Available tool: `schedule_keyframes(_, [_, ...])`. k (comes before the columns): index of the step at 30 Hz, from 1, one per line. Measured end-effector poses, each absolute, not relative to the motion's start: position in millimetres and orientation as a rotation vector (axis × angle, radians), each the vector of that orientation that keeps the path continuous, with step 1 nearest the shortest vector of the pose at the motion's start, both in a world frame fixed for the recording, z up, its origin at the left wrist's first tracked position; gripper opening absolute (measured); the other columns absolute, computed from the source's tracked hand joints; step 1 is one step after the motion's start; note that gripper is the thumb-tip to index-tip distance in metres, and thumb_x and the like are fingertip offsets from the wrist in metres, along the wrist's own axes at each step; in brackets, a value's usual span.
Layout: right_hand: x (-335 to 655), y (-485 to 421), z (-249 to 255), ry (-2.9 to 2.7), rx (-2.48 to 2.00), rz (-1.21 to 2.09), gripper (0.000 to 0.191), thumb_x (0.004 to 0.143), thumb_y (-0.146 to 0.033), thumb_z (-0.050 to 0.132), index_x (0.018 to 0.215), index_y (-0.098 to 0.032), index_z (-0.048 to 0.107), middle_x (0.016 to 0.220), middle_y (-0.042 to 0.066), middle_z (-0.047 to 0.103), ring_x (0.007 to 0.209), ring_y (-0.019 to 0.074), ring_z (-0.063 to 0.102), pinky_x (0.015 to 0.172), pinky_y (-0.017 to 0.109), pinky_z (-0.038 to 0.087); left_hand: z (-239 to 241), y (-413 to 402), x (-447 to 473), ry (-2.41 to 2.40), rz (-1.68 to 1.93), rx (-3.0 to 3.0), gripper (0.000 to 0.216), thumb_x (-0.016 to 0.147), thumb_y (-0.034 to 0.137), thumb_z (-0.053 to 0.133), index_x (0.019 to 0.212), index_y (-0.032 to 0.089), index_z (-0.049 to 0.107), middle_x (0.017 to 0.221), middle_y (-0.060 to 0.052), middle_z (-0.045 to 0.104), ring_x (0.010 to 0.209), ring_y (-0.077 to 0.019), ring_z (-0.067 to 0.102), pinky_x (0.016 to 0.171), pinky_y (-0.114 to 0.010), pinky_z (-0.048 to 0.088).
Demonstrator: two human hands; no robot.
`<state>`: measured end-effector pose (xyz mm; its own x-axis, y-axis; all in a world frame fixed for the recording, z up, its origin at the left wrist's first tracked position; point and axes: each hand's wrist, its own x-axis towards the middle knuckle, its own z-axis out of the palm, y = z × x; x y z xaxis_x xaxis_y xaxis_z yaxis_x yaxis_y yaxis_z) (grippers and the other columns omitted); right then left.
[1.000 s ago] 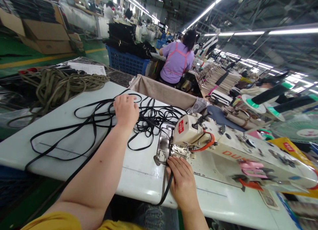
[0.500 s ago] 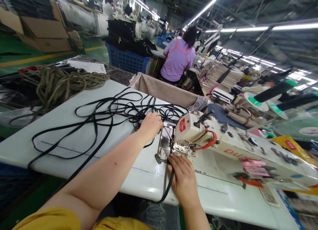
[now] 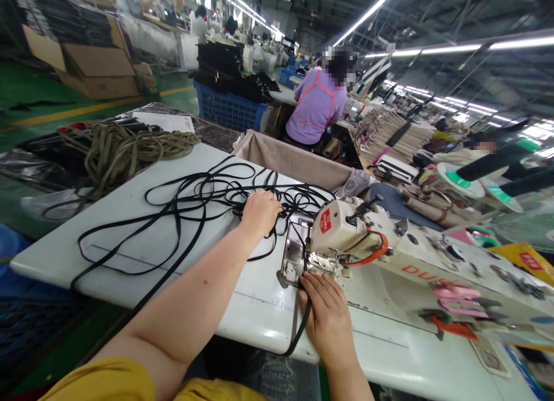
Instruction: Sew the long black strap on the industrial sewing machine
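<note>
Long black strap (image 3: 190, 239), narrow and flat, lies in loose loops across the white table (image 3: 242, 314). My left hand (image 3: 260, 212) is closed on part of it, left of the sewing machine's head (image 3: 341, 228). A single length runs over the metal plate (image 3: 294, 251) beside the presser foot. My right hand (image 3: 328, 314) rests at the plate's near edge, fingers together, gripping that length between fingertips and thumb side. From there the strap hangs over the table's front edge. The needle area is partly hidden.
Olive straps (image 3: 125, 147) are heaped at the left. Beyond the table are a beige cloth bin (image 3: 289, 158), a blue crate (image 3: 229, 107) and a seated person (image 3: 314, 107) in purple. Thread spools (image 3: 461, 179) stand at the right.
My left hand has shifted slightly left, away from the machine's head, still closed on the strap. My right hand stays at the plate. The whole view has moved a little.
</note>
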<state>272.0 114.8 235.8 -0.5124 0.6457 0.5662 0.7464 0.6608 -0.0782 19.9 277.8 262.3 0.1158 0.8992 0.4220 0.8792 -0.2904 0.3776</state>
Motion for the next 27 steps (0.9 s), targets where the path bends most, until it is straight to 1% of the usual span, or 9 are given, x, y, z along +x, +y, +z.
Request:
schedule_keyframes(6, [272,114,237,-2.322,-1.094,-0.221,0.026,0.109,-0.021,0.058,0.133,-0.019,0.067,0.129,0.009,0.077,0.123,0.0257,0.071,0.113,0.051,0.051,260,284,10,1.944,1.034,2.147,0.017,0.098,0.027,0.070,0.090,0.023,0.084,0.096,-0.009,0.075,0.103,-0.0305,0.060,0.091,-0.044,0.045])
schedule_keyframes(12, [274,113,235,-2.332,-1.094,-0.221,0.026,0.110,-0.022,0.057,0.134,-0.019,0.068,0.130,0.009,0.076,0.123,0.0255,0.071,0.113,0.051,0.052,260,288,-1,1.934,1.204,1.935,0.016,0.096,0.023,0.069,0.092,0.023,0.084,0.095,-0.008,0.075,0.100,-0.0279,0.064,0.096,-0.040,0.047])
schedule_keyframes(15, [273,113,236,-2.326,-1.093,-0.223,0.027,0.109,-0.022,0.059,0.134,-0.019,0.068,0.130,0.009,0.077,0.122,0.0252,0.071,0.113,0.051,0.052,263,288,-5,1.935,1.304,1.800,0.015,0.094,0.025,0.069,0.088,0.023,0.082,0.092,-0.007,0.074,0.099,-0.0268,0.064,0.092,-0.038,0.047])
schedule_keyframes(18, [273,113,237,-2.323,-1.095,-0.220,0.027,0.109,-0.022,0.059,0.134,-0.020,0.068,0.130,0.009,0.077,0.122,0.0251,0.071,0.113,0.050,0.052,267,288,-7,1.946,1.376,1.657,0.017,0.093,0.029,0.069,0.082,0.023,0.080,0.088,-0.005,0.073,0.089,-0.0244,0.064,0.084,-0.035,0.047])
schedule_keyframes(20, [273,113,237,-2.324,-1.099,-0.217,0.028,0.109,-0.022,0.058,0.135,-0.021,0.068,0.130,0.009,0.077,0.122,0.0251,0.071,0.114,0.050,0.052,269,288,-9,1.926,1.425,1.553,0.018,0.092,0.032,0.069,0.082,0.023,0.080,0.087,-0.005,0.075,0.086,-0.0235,0.065,0.080,-0.034,0.047])
schedule_keyframes(27, [274,113,236,-2.330,-1.102,-0.207,0.028,0.107,-0.020,0.060,0.134,-0.019,0.069,0.130,0.010,0.076,0.124,0.0249,0.071,0.115,0.049,0.052,264,295,-19,1.682,1.707,1.203,0.017,0.085,0.035,0.074,0.087,0.019,0.082,0.085,-0.005,0.079,0.084,-0.0231,0.070,0.081,-0.032,0.049])
